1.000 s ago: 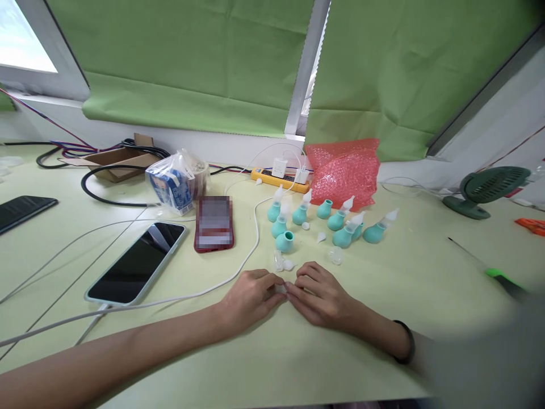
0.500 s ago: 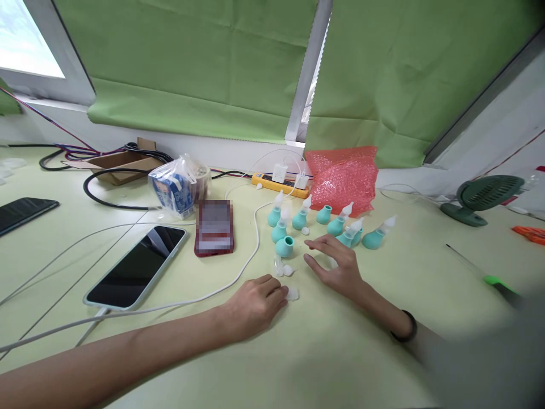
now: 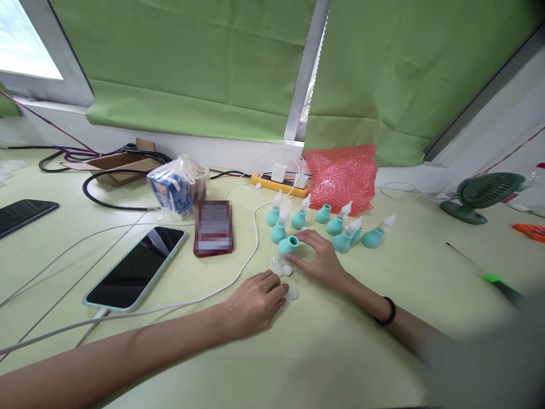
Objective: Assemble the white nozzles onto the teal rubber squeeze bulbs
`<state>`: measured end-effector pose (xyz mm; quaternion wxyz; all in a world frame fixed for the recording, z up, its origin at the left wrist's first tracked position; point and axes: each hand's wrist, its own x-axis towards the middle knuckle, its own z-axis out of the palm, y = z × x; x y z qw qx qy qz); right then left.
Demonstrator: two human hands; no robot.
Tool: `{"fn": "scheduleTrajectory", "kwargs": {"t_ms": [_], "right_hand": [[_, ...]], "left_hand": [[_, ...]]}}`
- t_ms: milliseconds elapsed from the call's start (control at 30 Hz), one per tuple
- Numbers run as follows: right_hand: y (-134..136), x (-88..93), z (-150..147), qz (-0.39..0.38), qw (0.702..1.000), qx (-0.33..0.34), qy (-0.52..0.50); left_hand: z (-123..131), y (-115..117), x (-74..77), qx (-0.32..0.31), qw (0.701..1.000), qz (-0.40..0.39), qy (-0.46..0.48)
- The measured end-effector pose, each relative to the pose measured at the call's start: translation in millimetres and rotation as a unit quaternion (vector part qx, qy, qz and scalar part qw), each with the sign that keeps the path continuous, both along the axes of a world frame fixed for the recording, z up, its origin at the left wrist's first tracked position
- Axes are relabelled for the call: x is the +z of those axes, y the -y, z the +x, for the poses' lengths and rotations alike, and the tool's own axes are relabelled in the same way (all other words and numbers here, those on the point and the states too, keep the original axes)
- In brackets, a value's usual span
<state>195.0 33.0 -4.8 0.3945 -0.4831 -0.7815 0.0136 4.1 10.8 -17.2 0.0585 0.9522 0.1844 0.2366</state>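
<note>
My right hand (image 3: 321,260) has its thumb and fingertips at the right side of an open-mouthed teal rubber bulb (image 3: 286,247), pinching it. My left hand (image 3: 258,301) rests on the table with curled fingers. At its fingertips is a small translucent plastic piece (image 3: 292,292), partly covered by them. Between the hands lie a clear plastic tube (image 3: 277,266) and a small white tip (image 3: 288,271). Behind stand several teal bulb aspirators with clear pointed nozzles, such as one aspirator (image 3: 339,220). Another bulb (image 3: 323,213) has no nozzle.
A red bubble-wrap bag (image 3: 343,179) and a yellow power strip (image 3: 279,184) are at the back. To the left lie a red-cased phone (image 3: 213,228) and a charging phone (image 3: 136,270), with a white cable (image 3: 225,287) crossing the table. A green fan (image 3: 485,196) and screwdriver (image 3: 496,280) are at right.
My right hand has moved left onto the open-mouthed bulb, which has tilted and shifted slightly. My left hand has stayed almost still.
</note>
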Motion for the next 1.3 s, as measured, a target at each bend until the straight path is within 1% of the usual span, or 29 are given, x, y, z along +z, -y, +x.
{"fn": "scheduleTrajectory", "kwargs": {"t_ms": [67, 167, 233, 367, 467, 667, 700, 767, 867, 933, 1067, 1167, 1300], "right_hand": [[7, 5.3, 3, 0.021, 1.0, 0.003, -0.018], [17, 10.8, 5, 0.019, 0.999, 0.021, -0.034], [21, 10.9, 7, 0.005, 0.999, 0.023, -0.04], [24, 6.4, 10, -0.035, 0.998, 0.009, -0.057], [25, 3.8, 12, -0.059, 0.995, 0.014, -0.085], [30, 2.9, 8, -0.086, 0.989, 0.038, -0.11], [31, 3.1, 7, -0.088, 0.988, 0.042, -0.117], [33, 3.7, 7, -0.089, 0.986, 0.05, -0.13], [35, 5.9, 7, -0.078, 0.987, 0.059, -0.129], [38, 8.4, 6, -0.065, 0.991, 0.059, -0.097], [45, 13.6, 1, -0.053, 0.997, 0.056, -0.021], [48, 15.2, -2, -0.04, 0.998, 0.041, -0.008], [50, 14.1, -5, -0.025, 0.999, 0.022, -0.004]], "left_hand": [[0, 0, 0.1, 0.0, 1.0, 0.014, -0.004], [1, 1, 1.3, 0.0, 1.0, 0.01, -0.003], [0, 2, 3.3, 0.003, 1.0, -0.017, 0.001], [-3, 1, 6.5, 0.035, 0.994, -0.103, 0.025], [-5, 0, 5.9, 0.047, 0.99, -0.127, 0.048], [-6, -2, 3.3, 0.01, 0.989, -0.131, 0.067], [-7, -2, 3.5, 0.011, 0.988, -0.133, 0.082], [-7, -1, 4.9, 0.028, 0.979, -0.141, 0.145], [-6, 1, 8.9, 0.072, 0.948, -0.166, 0.261], [-5, 1, 12.6, 0.088, 0.933, -0.194, 0.29], [-4, 3, 20.9, 0.09, 0.932, -0.235, 0.261], [-4, 5, 25.1, 0.078, 0.934, -0.254, 0.238], [-5, 7, 26.8, 0.071, 0.931, -0.289, 0.211]]}}
